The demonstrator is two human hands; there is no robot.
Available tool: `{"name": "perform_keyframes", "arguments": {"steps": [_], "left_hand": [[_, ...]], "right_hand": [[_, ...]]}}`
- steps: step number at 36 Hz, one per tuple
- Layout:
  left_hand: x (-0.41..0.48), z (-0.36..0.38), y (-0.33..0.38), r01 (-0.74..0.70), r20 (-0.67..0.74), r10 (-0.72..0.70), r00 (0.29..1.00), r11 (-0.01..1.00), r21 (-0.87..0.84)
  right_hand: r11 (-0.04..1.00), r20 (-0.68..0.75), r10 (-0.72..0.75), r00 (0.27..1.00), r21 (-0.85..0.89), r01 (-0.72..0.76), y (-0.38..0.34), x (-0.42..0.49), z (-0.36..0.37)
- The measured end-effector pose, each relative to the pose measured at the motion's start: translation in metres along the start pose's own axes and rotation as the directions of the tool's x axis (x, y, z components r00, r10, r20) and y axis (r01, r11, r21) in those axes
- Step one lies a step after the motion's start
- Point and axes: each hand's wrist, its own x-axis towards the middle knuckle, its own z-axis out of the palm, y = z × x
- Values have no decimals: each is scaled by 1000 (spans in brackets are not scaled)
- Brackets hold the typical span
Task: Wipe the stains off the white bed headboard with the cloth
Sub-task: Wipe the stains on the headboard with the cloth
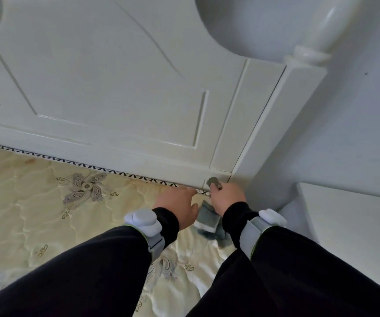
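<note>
Cloth [208, 221] in right hand [228, 197] against headboard [115, 88]

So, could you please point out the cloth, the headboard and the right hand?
cloth [208, 221]: head view, on its hanging grey fold.
headboard [115, 88]: head view, on its bare centre panel.
right hand [227, 197]: head view, on its back.

I count one cloth [207, 221] in my grip, one headboard [115, 76] just above it, one mattress [35, 202] beneath, and two hands: left hand [177, 207], right hand [226, 197].
</note>
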Motion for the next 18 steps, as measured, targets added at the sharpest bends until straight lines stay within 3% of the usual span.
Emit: {"name": "perform_keyframes", "arguments": {"steps": [5,7,14,18], "left_hand": [[-1,-5,13,-45,-9,45,999,996,-82],[-2,-8,21,-26,-10,25,1000,989,-144],[-2,-10,42,25,-78,-51,996,953,-303],[3,-30,38,42,-140,-85,987,958,-284]], "right_hand": [[939,9,134,991,317,-130,-16,-13,-19],[926,-54,125,991,366,-96,-23,-17,-19],[718,-212,205,955,696,0,-42,-33,-48],[701,-317,275,908,712,36,-24,-30,-73]]}}
